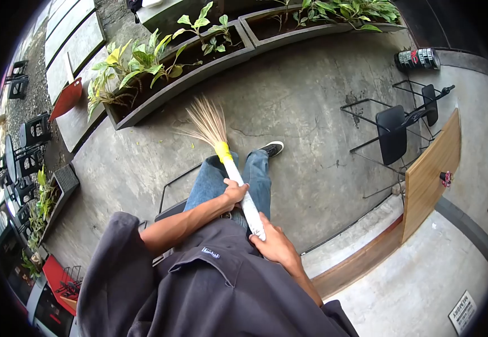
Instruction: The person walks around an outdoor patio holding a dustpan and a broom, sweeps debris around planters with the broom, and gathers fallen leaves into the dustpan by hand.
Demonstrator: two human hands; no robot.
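A stick broom [237, 175] with a white-wrapped handle, a yellow band and tan bristles slants across my lap, bristles pointing away from me. Around the middle of the handle, my left hand [235, 191] has its fingers wrapped. Near the handle's lower end, my right hand [272, 241] is closed on it, the thumb lying along the white wrapping. The bristles fan out above the concrete floor, beyond my knees.
Long concrete planters [190, 76] with leafy plants run across the top. A red dustpan [67, 99] is at the upper left. Black chairs [391, 135] and a wooden table [432, 174] stand at the right. More chairs and plants line the left side.
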